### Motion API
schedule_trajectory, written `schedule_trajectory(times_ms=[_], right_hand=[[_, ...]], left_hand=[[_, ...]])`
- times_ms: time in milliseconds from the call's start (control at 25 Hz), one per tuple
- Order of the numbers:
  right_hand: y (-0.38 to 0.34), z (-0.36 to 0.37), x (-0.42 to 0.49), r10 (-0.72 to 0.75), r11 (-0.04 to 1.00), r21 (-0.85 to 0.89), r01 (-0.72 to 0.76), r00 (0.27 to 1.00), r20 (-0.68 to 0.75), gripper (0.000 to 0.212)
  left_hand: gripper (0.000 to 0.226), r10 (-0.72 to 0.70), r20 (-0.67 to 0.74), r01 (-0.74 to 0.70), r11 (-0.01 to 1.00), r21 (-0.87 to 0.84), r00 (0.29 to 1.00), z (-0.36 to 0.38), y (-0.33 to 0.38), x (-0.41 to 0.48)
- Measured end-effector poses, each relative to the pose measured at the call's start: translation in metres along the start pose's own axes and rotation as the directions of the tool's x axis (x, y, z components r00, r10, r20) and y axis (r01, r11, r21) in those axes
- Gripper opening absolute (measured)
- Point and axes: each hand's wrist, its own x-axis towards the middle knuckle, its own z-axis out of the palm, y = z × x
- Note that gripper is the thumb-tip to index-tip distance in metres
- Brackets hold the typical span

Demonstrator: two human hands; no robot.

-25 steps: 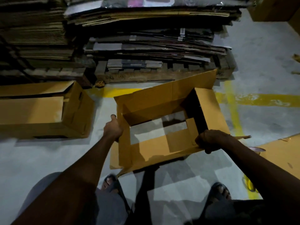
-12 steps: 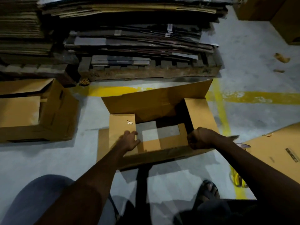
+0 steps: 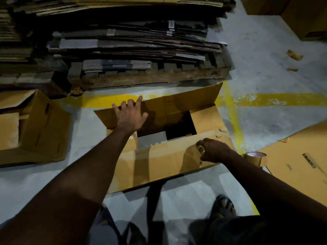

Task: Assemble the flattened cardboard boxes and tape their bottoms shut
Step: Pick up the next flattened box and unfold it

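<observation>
Box (image 3: pixel 150 174) mid-frame on floor (image 3: pixel 53 183), bottom partly open. Left hand (image 3: pixel 130 117) spread flat on far flap (image 3: pixel 177 103), nearer it; flap's long axis left-right, above gap. Right hand (image 3: pixel 214 151) curled on near flap (image 3: pixel 173 147), pinch unclear.

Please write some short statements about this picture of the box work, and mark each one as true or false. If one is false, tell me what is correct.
1. The left hand reaches across to the far flap with fingers spread. True.
2. The right hand holds the tape roll. False: the roll sits apart, beside the right forearm; the right hand grips the near flap.
3. The flaps are all closed and taped. False: a dark opening shows between them, and no tape is visible.
4. A pallet stacked with flattened cardboard lies beyond the flaps. True.
</observation>
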Motion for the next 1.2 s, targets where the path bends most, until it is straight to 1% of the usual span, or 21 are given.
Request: schedule_trajectory(times_ms=[40, 80, 120, 160, 200, 240, 280, 320, 400, 440, 480, 560, 640, 760, 840, 880, 960, 1000, 1080, 1120, 1200], right_hand=[[0.004, 0.003, 0.001, -0.004, 1.0, 0.02, 0.003, 1.0, 0.022, 0.059], [0.009, 0.001, 0.001, 0.009, 0.999, 0.041, -0.009, 1.0, 0.016, 0.059], [0.014, 0.0, 0.001, 0.036, 0.998, 0.05, -0.035, 0.999, -0.008, 0.057], [0.02, -0.001, 0.0, 0.061, 0.997, 0.057, -0.06, 0.998, -0.026, 0.055], [0.027, -0.004, -0.001, 0.084, 0.993, 0.082, -0.081, 0.996, -0.035, 0.054], [0.034, -0.006, -0.001, 0.118, 0.985, 0.13, -0.113, 0.992, -0.034, 0.055], [0.043, -0.008, -0.002, 0.159, 0.97, 0.194, -0.15, 0.987, -0.031, 0.057], [0.054, -0.01, -0.004, 0.197, 0.947, 0.265, -0.182, 0.98, -0.03, 0.059], [0.084, -0.013, -0.007, 0.269, 0.885, 0.408, -0.225, 0.962, -0.051, 0.062], [0.1, -0.014, -0.01, 0.307, 0.847, 0.474, -0.239, 0.949, -0.069, 0.063], [0.114, -0.013, -0.012, 0.353, 0.803, 0.54, -0.251, 0.931, -0.092, 0.062], [0.152, 0.001, -0.02, 0.478, 0.677, 0.674, -0.297, 0.873, -0.096, 0.058], [0.176, 0.021, -0.022, 0.568, 0.545, 0.762, -0.349, 0.823, -0.029, 0.056], [0.215, 0.059, -0.022, 0.652, 0.383, 0.837, -0.39, 0.756, 0.054, 0.056], [0.233, 0.09, -0.023, 0.73, 0.264, 0.887, -0.378, 0.68, 0.072, 0.058], [0.244, 0.11, -0.023, 0.765, 0.189, 0.904, -0.383, 0.634, 0.11, 0.06], [0.252, 0.148, -0.02, 0.805, 0.029, 0.903, -0.429, 0.546, 0.233, 0.065], [0.255, 0.167, -0.017, 0.811, -0.014, 0.891, -0.454, 0.516, 0.276, 0.073], [0.254, 0.195, -0.01, 0.816, -0.015, 0.862, -0.507, 0.492, 0.303, 0.087], [0.255, 0.208, -0.006, 0.819, -0.005, 0.846, -0.533, 0.483, 0.309, 0.087], [0.257, 0.225, -0.001, 0.827, -0.008, 0.842, -0.539, 0.47, 0.309, 0.075]], left_hand=[[0.053, 0.01, -0.006, -0.01, 1.0, -0.005, 1.0, 0.001, 0.005, -0.002], [0.049, 0.048, 0.01, -0.048, 0.999, -0.022, 0.999, 0.006, 0.011, -0.008], [0.051, 0.11, 0.068, -0.106, 0.993, -0.054, 0.992, 0.018, 0.019, -0.021], [0.055, 0.184, 0.162, -0.172, 0.982, -0.08, 0.97, 0.034, 0.028, -0.038], [0.055, 0.238, 0.28, -0.224, 0.971, -0.081, 0.93, 0.052, 0.038, -0.057], [0.057, 0.247, 0.379, -0.243, 0.968, -0.06, 0.892, 0.071, 0.049, -0.072], [0.064, 0.222, 0.427, -0.228, 0.973, -0.039, 0.876, 0.087, 0.06, -0.084], [0.072, 0.178, 0.442, -0.185, 0.982, -0.028, 0.879, 0.098, 0.072, -0.091], [0.078, 0.122, 0.402, -0.125, 0.992, -0.017, 0.908, 0.104, 0.102, -0.096], [0.078, 0.129, 0.369, -0.134, 0.991, -0.011, 0.921, 0.104, 0.117, -0.094], [0.078, 0.158, 0.341, -0.163, 0.987, -0.014, 0.927, 0.102, 0.133, -0.09], [0.079, 0.247, 0.317, -0.247, 0.968, -0.041, 0.916, 0.108, 0.183, -0.08], [0.08, 0.308, 0.292, -0.299, 0.951, -0.076, 0.906, 0.114, 0.232, -0.071], [0.081, 0.353, 0.266, -0.337, 0.936, -0.106, 0.897, 0.123, 0.306, -0.065], [0.077, 0.387, 0.184, -0.38, 0.922, -0.077, 0.903, 0.128, 0.334, -0.062], [0.076, 0.421, 0.134, -0.417, 0.907, -0.058, 0.897, 0.132, 0.346, -0.058], [0.076, 0.516, 0.066, -0.517, 0.856, -0.006, 0.854, 0.142, 0.363, -0.052], [0.074, 0.56, 0.053, -0.561, 0.827, 0.02, 0.827, 0.148, 0.37, -0.049], [0.069, 0.602, 0.041, -0.603, 0.797, 0.035, 0.798, 0.158, 0.378, -0.043], [0.067, 0.604, 0.03, -0.604, 0.796, 0.036, 0.797, 0.161, 0.379, -0.042], [0.064, 0.615, -0.007, -0.615, 0.788, 0.033, 0.788, 0.162, 0.377, -0.042]])
